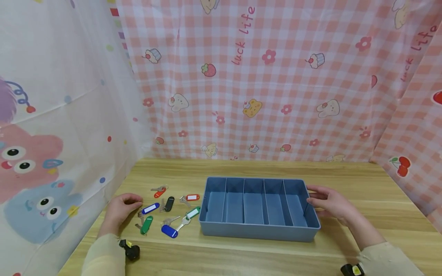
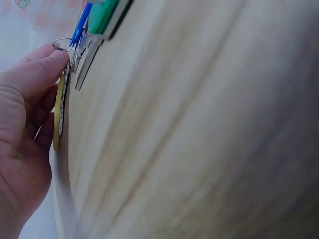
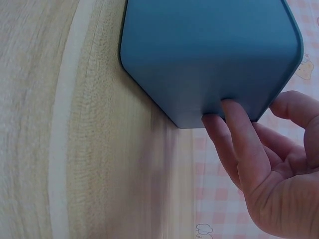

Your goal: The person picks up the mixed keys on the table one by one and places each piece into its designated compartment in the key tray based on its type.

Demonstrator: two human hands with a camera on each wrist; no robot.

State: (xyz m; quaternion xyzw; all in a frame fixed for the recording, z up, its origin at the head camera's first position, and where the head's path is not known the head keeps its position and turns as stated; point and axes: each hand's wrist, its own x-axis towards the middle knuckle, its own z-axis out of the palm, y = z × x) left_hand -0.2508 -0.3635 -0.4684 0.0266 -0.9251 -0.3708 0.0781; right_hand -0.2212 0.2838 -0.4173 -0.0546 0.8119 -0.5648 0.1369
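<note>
My left hand is at the left edge of a group of keys with coloured tags. In the left wrist view its thumb and fingers pinch a yellow key tag, on edge close to the table, which the hand hides in the head view. Right beside the fingertips lie a blue key tag and a green key tag. My right hand grips the right end of a blue-grey divided box, thumb over the rim and fingers against the outer wall.
Between the left hand and the box lie more tagged keys: a red tag, a black tag, another red tag, another green tag and another blue tag. Thin dividers part the box. Patterned cloth hangs behind the wooden table.
</note>
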